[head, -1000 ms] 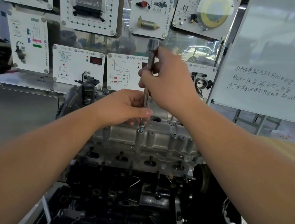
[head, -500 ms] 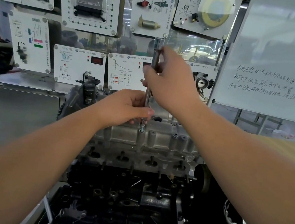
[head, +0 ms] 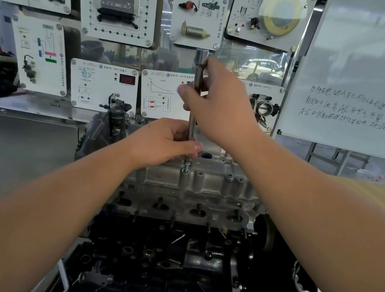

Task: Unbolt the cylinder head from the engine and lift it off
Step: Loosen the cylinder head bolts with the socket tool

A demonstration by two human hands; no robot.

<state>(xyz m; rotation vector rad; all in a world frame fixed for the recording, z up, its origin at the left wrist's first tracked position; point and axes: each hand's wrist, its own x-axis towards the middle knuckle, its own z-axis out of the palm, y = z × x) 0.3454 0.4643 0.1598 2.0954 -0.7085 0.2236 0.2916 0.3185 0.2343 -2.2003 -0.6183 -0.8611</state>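
While the long metal tool (head: 194, 110) stands upright over a bolt (head: 186, 167) at the top edge of the grey cylinder head (head: 195, 185), both hands grip its shaft. The right hand (head: 221, 107) curls its fingers (head: 186, 91) around the upper part, just below the socket end. The left hand (head: 163, 142) pinches the lower part, just above the bolt. Beneath the head sits the black engine (head: 160, 263).

cylinder head (head: 194, 187): matt cast metal | extension bar (head: 193, 120): glossy metal
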